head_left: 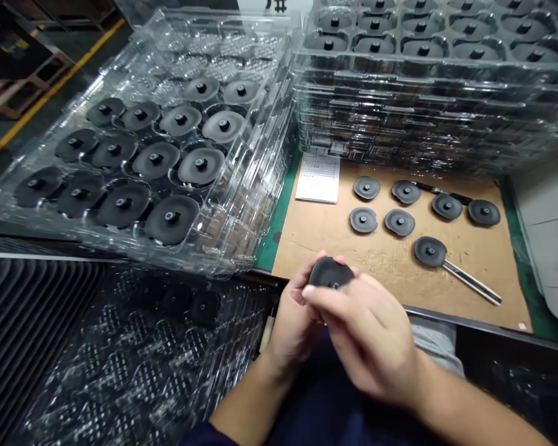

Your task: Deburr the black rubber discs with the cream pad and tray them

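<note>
My left hand point(295, 316) is closed around a dark grey round disc point(328, 271) with a small hub in its middle, held up in front of my body at the bench's near edge. Fingertips show behind its upper rim. My right hand point(369, 331) is closed too, its fingers bent across the disc's lower face and pressing on it; whether something small lies under them is hidden. Beyond my hands, several like discs point(363, 220) lie hub up on a brown cardboard sheet point(316, 241). One disc point(430, 251) rests against a slim black-and-white tool point(472, 282).
Stacked clear plastic trays point(242, 217) stand at the left, the top one partly filled with discs. More filled trays point(423, 93) rise at the back. A paper form point(318, 178) and a dark slim tool point(430, 188) lie on the cardboard. Another tray point(134, 365) sits low at left.
</note>
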`<action>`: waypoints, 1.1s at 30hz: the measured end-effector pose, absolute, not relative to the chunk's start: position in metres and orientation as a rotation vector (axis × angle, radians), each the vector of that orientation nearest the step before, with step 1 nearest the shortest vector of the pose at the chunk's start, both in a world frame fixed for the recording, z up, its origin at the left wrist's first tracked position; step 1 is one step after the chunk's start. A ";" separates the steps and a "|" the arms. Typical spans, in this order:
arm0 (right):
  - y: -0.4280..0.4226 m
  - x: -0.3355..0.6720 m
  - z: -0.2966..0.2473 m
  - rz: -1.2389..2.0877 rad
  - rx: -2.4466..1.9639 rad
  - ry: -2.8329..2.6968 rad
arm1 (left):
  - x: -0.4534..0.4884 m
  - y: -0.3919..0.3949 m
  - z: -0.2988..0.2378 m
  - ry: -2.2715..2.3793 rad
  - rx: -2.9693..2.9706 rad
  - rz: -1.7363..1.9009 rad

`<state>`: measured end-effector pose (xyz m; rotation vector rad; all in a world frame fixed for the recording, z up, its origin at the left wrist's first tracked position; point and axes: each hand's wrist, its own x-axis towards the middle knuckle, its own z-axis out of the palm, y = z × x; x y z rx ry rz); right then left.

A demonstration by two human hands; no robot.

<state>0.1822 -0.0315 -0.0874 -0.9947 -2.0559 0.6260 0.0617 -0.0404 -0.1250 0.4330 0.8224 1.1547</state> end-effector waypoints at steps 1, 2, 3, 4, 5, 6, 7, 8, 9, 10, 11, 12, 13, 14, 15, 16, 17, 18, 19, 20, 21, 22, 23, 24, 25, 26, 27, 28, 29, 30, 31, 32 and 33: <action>-0.035 0.187 -0.091 0.665 -0.981 -2.061 | 0.061 -0.040 -0.126 0.792 0.402 1.163; -0.039 0.194 -0.095 0.724 -1.002 -2.048 | 0.060 -0.040 -0.128 0.756 0.360 1.164; -0.041 0.201 -0.102 0.794 -1.049 -2.010 | 0.059 -0.041 -0.130 0.719 0.323 1.160; -0.042 0.209 -0.110 0.866 -1.111 -1.947 | 0.058 -0.042 -0.132 0.691 0.296 1.158; -0.041 0.216 -0.119 0.916 -1.185 -1.876 | 0.057 -0.043 -0.134 0.670 0.279 1.156; -0.038 0.222 -0.131 0.932 -1.256 -1.812 | 0.058 -0.045 -0.136 0.649 0.267 1.156; -0.034 0.227 -0.143 0.917 -1.321 -1.768 | 0.058 -0.047 -0.137 0.628 0.259 1.155; -0.029 0.229 -0.156 0.881 -1.374 -1.754 | 0.059 -0.049 -0.138 0.612 0.252 1.152; -0.024 0.230 -0.168 0.839 -1.415 -1.765 | 0.061 -0.051 -0.138 0.600 0.247 1.146; -0.020 0.229 -0.180 0.807 -1.444 -1.792 | 0.062 -0.053 -0.138 0.588 0.239 1.137; -0.016 0.228 -0.190 0.787 -1.457 -1.825 | 0.064 -0.055 -0.138 0.575 0.231 1.127; -0.014 0.226 -0.197 0.774 -1.460 -1.853 | 0.065 -0.056 -0.138 0.564 0.224 1.122; -0.014 0.225 -0.202 0.753 -1.466 -1.872 | 0.066 -0.057 -0.137 0.555 0.220 1.121; -0.015 0.225 -0.204 0.731 -1.474 -1.879 | 0.067 -0.058 -0.137 0.549 0.217 1.119; -0.017 0.226 -0.203 0.711 -1.483 -1.874 | 0.069 -0.059 -0.136 0.544 0.219 1.111; -0.021 0.229 -0.201 0.695 -1.489 -1.863 | 0.070 -0.059 -0.135 0.539 0.222 1.103; -0.026 0.233 -0.196 0.682 -1.492 -1.851 | 0.072 -0.060 -0.134 0.535 0.230 1.090; -0.032 0.239 -0.192 0.683 -1.492 -1.836 | 0.074 -0.060 -0.134 0.532 0.242 1.075; -0.038 0.245 -0.187 0.703 -1.489 -1.818 | 0.077 -0.061 -0.133 0.529 0.258 1.056; -0.045 0.252 -0.183 0.738 -1.481 -1.796 | 0.079 -0.061 -0.133 0.532 0.284 1.037; -0.052 0.259 -0.180 0.784 -1.471 -1.770 | 0.081 -0.061 -0.134 0.547 0.325 1.017; -0.059 0.265 -0.178 0.835 -1.461 -1.740 | 0.084 -0.060 -0.135 0.573 0.394 1.006; -0.065 0.270 -0.178 0.886 -1.454 -1.704 | 0.086 -0.059 -0.137 0.612 0.507 1.009; -0.071 0.275 -0.179 0.930 -1.451 -1.666 | 0.087 -0.057 -0.140 0.654 0.687 1.031; -0.077 0.278 -0.181 0.960 -1.454 -1.629 | 0.089 -0.055 -0.143 0.690 0.940 1.063; -0.082 0.281 -0.182 0.982 -1.461 -1.595 | 0.090 -0.052 -0.146 0.717 1.238 1.088; -0.086 0.283 -0.183 0.997 -1.470 -1.567 | 0.091 -0.049 -0.149 0.730 1.535 1.093; -0.089 0.285 -0.183 0.999 -1.481 -1.545 | 0.092 -0.046 -0.150 0.734 1.787 1.074; -0.091 0.286 -0.182 0.992 -1.498 -1.521 | 0.093 -0.044 -0.151 0.737 1.967 1.035; -0.093 0.288 -0.180 0.977 -1.522 -1.488 | 0.095 -0.042 -0.150 0.742 2.066 0.994; -0.094 0.289 -0.176 0.959 -1.550 -1.443 | 0.096 -0.041 -0.149 0.753 2.098 0.959; -0.094 0.290 -0.171 0.941 -1.574 -1.384 | 0.098 -0.040 -0.148 0.762 2.099 0.937; -0.094 0.292 -0.165 0.931 -1.583 -1.319 | 0.099 -0.040 -0.145 0.767 2.092 0.918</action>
